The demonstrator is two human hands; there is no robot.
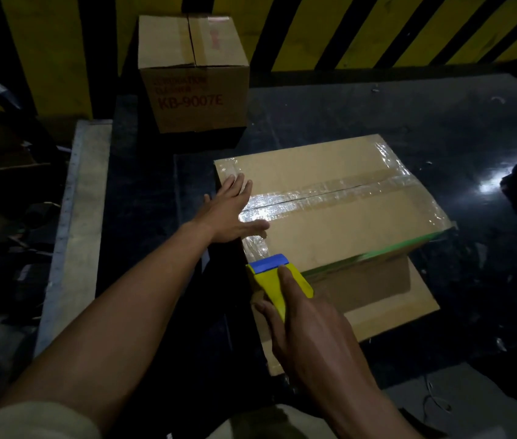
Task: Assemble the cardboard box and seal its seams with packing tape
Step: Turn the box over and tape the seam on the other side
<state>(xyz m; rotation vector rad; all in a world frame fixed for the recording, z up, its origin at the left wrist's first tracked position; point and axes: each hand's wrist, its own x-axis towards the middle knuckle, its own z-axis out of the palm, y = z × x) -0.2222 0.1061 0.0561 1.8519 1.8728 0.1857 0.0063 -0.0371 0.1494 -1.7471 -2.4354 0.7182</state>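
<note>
A brown cardboard box (345, 223) lies on the dark floor, its top flaps shut. Clear packing tape (330, 193) runs along the centre seam and along the left and right edges. My left hand (235, 210) lies flat with straight fingers on the box's left edge, pressing the tape there. My right hand (307, 331) grips a yellow tape dispenser with a blue head (277, 275), whose head sits at the box's near left corner. The roll of tape is hidden under my hand.
A second, sealed box printed KB-9007E (193, 74) stands behind, against a yellow and black striped wall (377, 30). A flat cardboard sheet (390, 315) lies under the near side of the box. A grey concrete curb (76, 223) runs along the left, with dark clutter beyond it.
</note>
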